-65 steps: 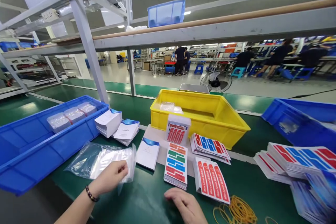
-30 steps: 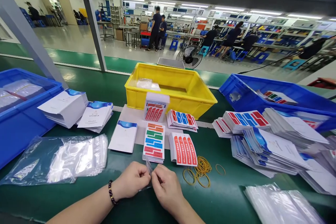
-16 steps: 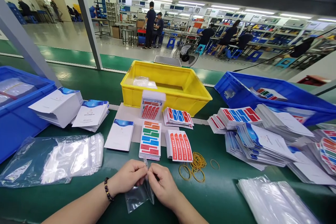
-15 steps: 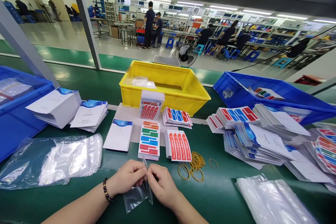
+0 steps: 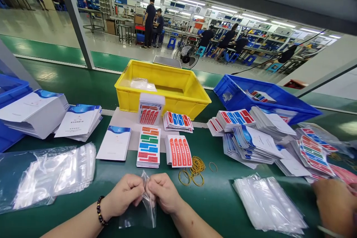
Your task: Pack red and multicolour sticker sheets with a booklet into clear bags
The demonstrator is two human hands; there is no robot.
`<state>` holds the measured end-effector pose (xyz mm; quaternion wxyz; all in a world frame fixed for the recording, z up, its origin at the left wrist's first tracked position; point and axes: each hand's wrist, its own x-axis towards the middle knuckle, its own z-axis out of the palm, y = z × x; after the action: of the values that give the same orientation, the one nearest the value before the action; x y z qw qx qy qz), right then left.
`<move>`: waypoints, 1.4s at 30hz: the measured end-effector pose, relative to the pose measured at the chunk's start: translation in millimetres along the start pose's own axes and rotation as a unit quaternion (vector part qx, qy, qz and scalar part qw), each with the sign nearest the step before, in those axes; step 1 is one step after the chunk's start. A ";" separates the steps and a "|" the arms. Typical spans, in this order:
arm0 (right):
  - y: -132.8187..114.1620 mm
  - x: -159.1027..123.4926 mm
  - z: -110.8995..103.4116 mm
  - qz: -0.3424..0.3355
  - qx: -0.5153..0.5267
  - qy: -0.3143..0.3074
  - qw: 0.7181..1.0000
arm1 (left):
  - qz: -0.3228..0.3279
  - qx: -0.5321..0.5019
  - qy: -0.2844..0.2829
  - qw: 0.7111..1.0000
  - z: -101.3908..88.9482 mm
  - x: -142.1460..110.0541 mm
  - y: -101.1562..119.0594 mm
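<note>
Between my two hands is a small clear plastic bag (image 5: 139,217), hanging just above the green table. My left hand (image 5: 129,193), with a beaded bracelet at the wrist, pinches one side of its top edge. Closed on the other side is my right hand (image 5: 166,193), knuckles close to the left. Just beyond them stand a stack of multicoloured label sheets (image 5: 149,147), a stack of red label sheets (image 5: 180,151) and a white booklet with a blue top (image 5: 115,144). Yellow rubber bands (image 5: 197,167) lie right of my right hand.
A yellow bin (image 5: 164,98) stands behind the stacks, with a blue bin (image 5: 264,102) to its right. Clear bags lie left (image 5: 61,178) and right (image 5: 269,206). Booklet piles (image 5: 256,143) sit at right. Another person's hand (image 5: 336,204) reaches in at the right edge.
The view has shifted to the right. My hands have turned the plastic bag so that it hangs more spread below them. Another person's hand has appeared at the right edge.
</note>
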<state>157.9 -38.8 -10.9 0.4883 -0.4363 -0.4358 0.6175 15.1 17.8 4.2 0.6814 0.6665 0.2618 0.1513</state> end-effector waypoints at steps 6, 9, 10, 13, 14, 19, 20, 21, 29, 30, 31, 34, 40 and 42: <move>1.1 2.4 -2.7 -0.049 -0.100 0.135 0.985 | -0.071 -0.008 0.099 0.993 -1.9 7.5 3.9; -5.0 -6.4 -0.1 -0.201 -0.348 0.155 0.902 | -0.098 -0.003 0.163 0.982 -4.1 11.3 3.8; -5.3 -8.9 1.0 -0.231 -0.418 0.132 0.868 | -0.102 -0.012 0.170 0.980 -4.4 12.1 3.1; -1.4 -11.8 1.2 -0.242 -0.550 0.086 0.795 | -0.118 -0.034 0.153 0.981 -4.8 11.6 0.9; 0.2 -11.3 -0.3 -0.240 -0.562 0.078 0.787 | -0.118 -0.023 0.146 0.982 -5.2 10.3 1.0; -5.3 -7.9 -14.6 -0.183 -0.479 0.034 0.858 | 0.124 0.226 0.168 0.952 -10.8 -1.7 9.1; -9.1 -8.1 -17.2 -0.162 -0.460 0.022 0.873 | 0.167 0.271 0.141 0.937 -12.1 -3.6 11.2; -13.2 -8.6 -19.7 -0.141 -0.447 0.007 0.883 | 0.182 0.302 0.103 0.930 -13.2 -5.0 13.2; -35.7 -16.2 -38.2 -0.042 -0.448 -0.064 0.891 | 0.037 0.371 0.009 0.928 -23.9 -4.5 18.9; -36.8 -16.6 -39.0 -0.060 -0.441 -0.064 0.893 | 0.036 0.373 0.004 0.927 -24.3 -4.5 18.1; -37.7 -16.7 -38.8 -0.080 -0.434 -0.064 0.895 | 0.039 0.376 -0.004 0.926 -24.1 -4.7 17.0; -39.2 -13.4 -32.5 -0.141 -0.416 -0.041 0.897 | 0.052 0.369 -0.032 0.927 -20.7 -4.8 12.3; -32.8 16.4 -3.1 -0.262 -0.501 -0.032 0.824 | 0.061 0.322 -0.069 0.942 -8.9 -4.7 0.7; -28.0 33.3 8.9 -0.284 -0.545 -0.046 0.788 | 0.061 0.313 -0.076 0.945 -6.2 -4.4 -4.6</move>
<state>150.8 -3.1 14.5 0.3020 -0.4579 -0.8259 0.1304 7.4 20.2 0.5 0.4458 0.8704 0.2023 0.0520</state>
